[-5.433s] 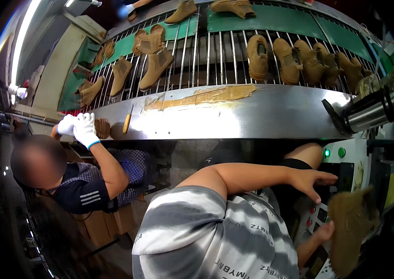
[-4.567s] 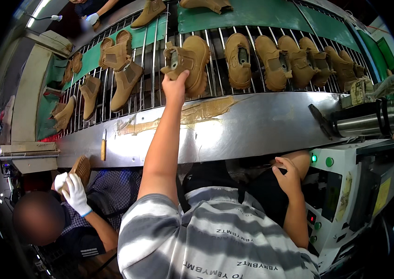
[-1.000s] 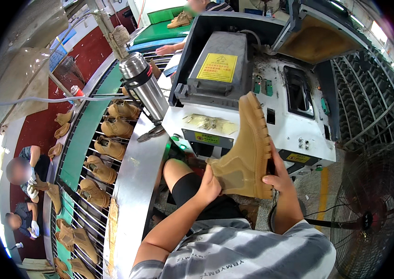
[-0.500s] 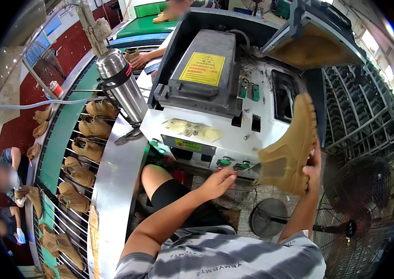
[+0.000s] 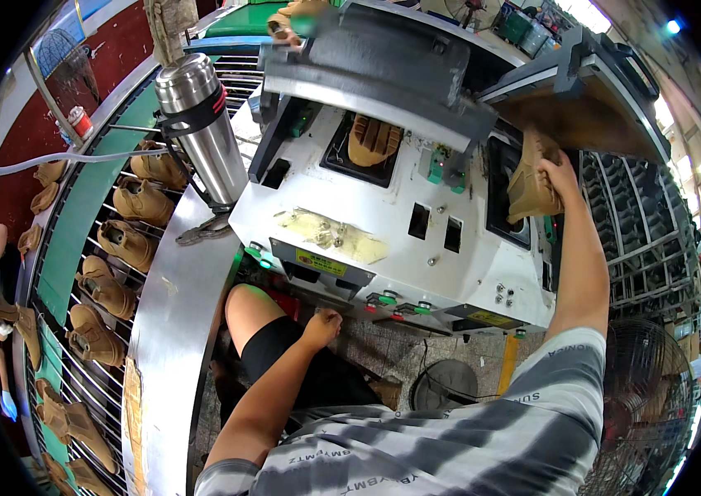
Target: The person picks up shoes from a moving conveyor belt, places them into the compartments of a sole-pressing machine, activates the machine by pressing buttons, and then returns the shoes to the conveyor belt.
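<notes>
- We look down from a head camera at a person in a grey-and-white striped shirt seated before a large white machine with dark openings in its face.
- Our right hand is raised to the machine's right-hand opening, fingers wrapped around a tan boot.
- The boot sits at the mouth of that dark opening, under a raised grey lid with a brown underside.
- Our left hand is low, just below the machine's front edge and near a row of green and red buttons; its fingers are curled loosely and hold nothing we can see.
- A second tan boot lies in the machine's left-hand opening.
- To the left, a steel flask with a black-and-red band stands beside the machine on a curved metal worktop.
- Beyond the worktop, a conveyor of metal bars with green edging carries a line of tan boots.
- At the far left edge, another person's gloved hand shows beside the conveyor.
- A floor fan stands at lower right.
</notes>
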A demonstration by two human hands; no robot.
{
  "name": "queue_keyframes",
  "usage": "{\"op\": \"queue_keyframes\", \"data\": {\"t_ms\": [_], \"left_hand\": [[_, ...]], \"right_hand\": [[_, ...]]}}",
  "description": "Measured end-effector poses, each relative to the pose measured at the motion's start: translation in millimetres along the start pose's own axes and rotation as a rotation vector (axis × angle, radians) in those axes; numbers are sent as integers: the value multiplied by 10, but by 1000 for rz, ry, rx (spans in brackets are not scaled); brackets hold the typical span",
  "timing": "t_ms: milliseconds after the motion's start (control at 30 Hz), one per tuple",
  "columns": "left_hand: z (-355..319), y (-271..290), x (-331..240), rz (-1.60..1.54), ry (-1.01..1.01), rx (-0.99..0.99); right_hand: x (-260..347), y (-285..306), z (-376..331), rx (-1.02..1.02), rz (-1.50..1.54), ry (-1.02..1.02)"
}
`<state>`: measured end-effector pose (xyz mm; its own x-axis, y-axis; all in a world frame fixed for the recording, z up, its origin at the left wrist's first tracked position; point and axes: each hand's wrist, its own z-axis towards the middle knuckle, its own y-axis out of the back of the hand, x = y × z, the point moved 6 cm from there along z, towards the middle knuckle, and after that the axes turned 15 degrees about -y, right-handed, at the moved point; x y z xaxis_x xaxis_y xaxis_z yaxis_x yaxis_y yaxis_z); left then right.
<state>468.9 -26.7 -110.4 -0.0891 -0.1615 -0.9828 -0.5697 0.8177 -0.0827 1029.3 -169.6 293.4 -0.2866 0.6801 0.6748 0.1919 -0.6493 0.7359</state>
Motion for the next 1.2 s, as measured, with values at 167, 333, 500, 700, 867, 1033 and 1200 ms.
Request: {"op": "queue_keyframes", "data": {"t_ms": [167, 333, 500, 700, 867, 1033, 1200], "left_hand": [[11, 61, 47, -164, 84, -66], [43, 8, 15, -202, 141, -88], [50, -6, 24, 51, 76, -13], [-10, -268, -49, 574, -126, 158], [-16, -1266, -734, 457, -299, 539], [349, -1862, -1133, 628, -604, 520], [245, -1366, -1176, 429, -477, 386]], "right_hand": [[-202, -455, 12, 136, -159, -286], [-469, -539, -98, -16, -286, -296], [-354, -470, -479, -56, -377, -277], [-588, -164, -1525, -317, -17, 88], [-2295, 91, -3127, -792, 391, -247], [-3240, -448, -3445, -170, 1515, -749], [-3495, -634, -3673, 143, 1080, -672]]}}
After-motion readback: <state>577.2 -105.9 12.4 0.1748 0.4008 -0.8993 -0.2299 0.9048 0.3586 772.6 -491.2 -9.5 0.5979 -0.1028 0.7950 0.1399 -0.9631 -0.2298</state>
